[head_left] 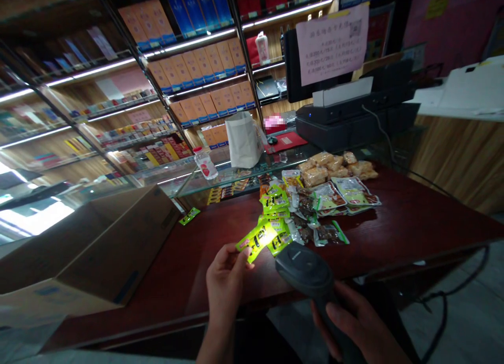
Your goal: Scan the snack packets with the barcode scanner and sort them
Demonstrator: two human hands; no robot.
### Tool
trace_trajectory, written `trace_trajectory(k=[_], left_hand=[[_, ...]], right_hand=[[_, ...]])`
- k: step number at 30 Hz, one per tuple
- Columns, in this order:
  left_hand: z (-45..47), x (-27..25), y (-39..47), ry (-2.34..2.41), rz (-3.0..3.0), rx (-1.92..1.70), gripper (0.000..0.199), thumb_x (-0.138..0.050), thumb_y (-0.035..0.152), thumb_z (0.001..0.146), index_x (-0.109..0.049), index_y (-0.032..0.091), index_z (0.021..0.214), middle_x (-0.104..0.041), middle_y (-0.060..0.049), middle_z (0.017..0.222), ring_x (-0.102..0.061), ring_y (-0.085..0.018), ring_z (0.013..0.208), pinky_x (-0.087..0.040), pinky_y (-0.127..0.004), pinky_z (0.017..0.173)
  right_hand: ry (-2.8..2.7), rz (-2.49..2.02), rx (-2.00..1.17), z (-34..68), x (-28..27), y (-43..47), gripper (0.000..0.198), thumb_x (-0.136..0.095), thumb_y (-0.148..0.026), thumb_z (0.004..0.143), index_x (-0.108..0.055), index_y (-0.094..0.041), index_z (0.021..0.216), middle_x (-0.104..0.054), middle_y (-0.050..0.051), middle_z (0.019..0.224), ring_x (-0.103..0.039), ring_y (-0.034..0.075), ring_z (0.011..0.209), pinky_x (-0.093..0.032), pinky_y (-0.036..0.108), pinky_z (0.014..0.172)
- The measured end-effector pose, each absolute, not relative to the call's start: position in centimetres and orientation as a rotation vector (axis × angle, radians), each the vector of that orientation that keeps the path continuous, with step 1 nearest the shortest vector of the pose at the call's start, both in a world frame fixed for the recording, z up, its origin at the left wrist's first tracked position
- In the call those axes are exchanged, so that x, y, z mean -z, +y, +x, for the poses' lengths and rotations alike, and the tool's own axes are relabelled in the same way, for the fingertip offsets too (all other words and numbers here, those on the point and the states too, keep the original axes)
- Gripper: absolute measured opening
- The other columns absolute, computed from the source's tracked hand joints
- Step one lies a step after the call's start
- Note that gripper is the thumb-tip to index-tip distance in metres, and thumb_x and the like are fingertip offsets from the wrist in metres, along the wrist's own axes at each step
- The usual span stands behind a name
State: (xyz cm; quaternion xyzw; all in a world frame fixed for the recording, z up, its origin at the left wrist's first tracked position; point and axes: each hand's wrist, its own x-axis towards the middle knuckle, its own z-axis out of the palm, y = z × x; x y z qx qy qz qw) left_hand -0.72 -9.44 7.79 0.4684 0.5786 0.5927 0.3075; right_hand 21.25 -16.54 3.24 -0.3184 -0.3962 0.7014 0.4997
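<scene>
My left hand (230, 272) pinches a yellow-green snack packet (256, 241) by its lower left end, with bright light falling on its face. In my right hand (358, 317) is a dark handheld barcode scanner (305, 269), gripped by the handle, its head turned towards the packet. Behind the held packet lies a pile of similar green packets (274, 200). Clear packs of dark snacks (328, 234) sit to the right of that pile. Further back are flat snack bags (356, 192) and several wrapped light-brown packs (315, 176).
An open cardboard box (118, 248) stands at the left of the dark red table (425, 217). One green packet (189, 216) lies beside it. On the glass counter are a bottle (205, 163) and a white bag (242, 141). A monitor (291, 65) with a paper sign stands behind.
</scene>
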Motion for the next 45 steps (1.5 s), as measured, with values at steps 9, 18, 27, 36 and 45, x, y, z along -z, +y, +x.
trace_trajectory(k=[9, 18, 27, 36, 45], left_hand=[[0.0, -6.7, -8.5, 1.494, 1.24, -1.542, 0.023, -0.081, 0.035, 0.066, -0.069, 0.017, 0.076, -0.07, 0.0, 0.071, -0.062, -0.012, 0.057, -0.053, -0.021, 0.054], [0.4, -5.7, -7.1, 1.474, 1.131, -1.352, 0.035, -0.085, 0.043, 0.06, -0.064, 0.017, 0.071, -0.067, 0.001, 0.069, -0.057, -0.01, 0.056, -0.049, -0.019, 0.05], [1.4, -6.0, -1.8, 1.292, 1.07, -1.439, 0.038, -0.086, 0.043, 0.059, -0.062, 0.016, 0.071, -0.066, 0.001, 0.068, -0.056, -0.008, 0.053, -0.044, -0.018, 0.049], [5.5, -7.5, 3.5, 1.25, 1.016, -1.433, 0.042, -0.085, 0.044, 0.057, -0.06, 0.015, 0.073, -0.064, 0.002, 0.061, -0.062, -0.01, 0.053, -0.036, -0.016, 0.043], [8.7, -5.0, 2.7, 1.159, 0.809, -1.539, 0.037, -0.085, 0.034, 0.062, -0.057, 0.016, 0.08, -0.065, 0.003, 0.066, -0.071, -0.014, 0.06, -0.048, -0.018, 0.047]], right_hand=[[-0.989, -0.9, -1.646, 22.6, -3.6, -16.2, 0.05, -0.067, -0.07, 0.076, -0.071, -0.021, 0.084, -0.061, 0.002, 0.063, -0.051, 0.014, 0.048, -0.043, 0.027, 0.047], [-0.877, -0.872, -1.629, 23.8, -1.5, -15.3, 0.043, -0.068, -0.059, 0.083, -0.07, -0.016, 0.082, -0.061, 0.0, 0.058, -0.05, 0.009, 0.045, -0.038, 0.022, 0.046], [-0.681, -0.868, -1.573, 24.7, -1.4, -13.9, 0.042, -0.072, -0.057, 0.08, -0.07, -0.015, 0.078, -0.067, 0.003, 0.064, -0.05, 0.009, 0.039, -0.038, 0.021, 0.039], [-0.709, -0.926, -1.568, 24.8, -0.9, -14.3, 0.042, -0.066, -0.058, 0.085, -0.072, -0.016, 0.081, -0.063, 0.001, 0.056, -0.051, 0.012, 0.045, -0.041, 0.024, 0.047], [-0.622, -0.957, -1.593, 25.1, 0.0, -14.4, 0.043, -0.066, -0.059, 0.085, -0.071, -0.017, 0.08, -0.06, -0.001, 0.049, -0.049, 0.01, 0.043, -0.04, 0.021, 0.047]])
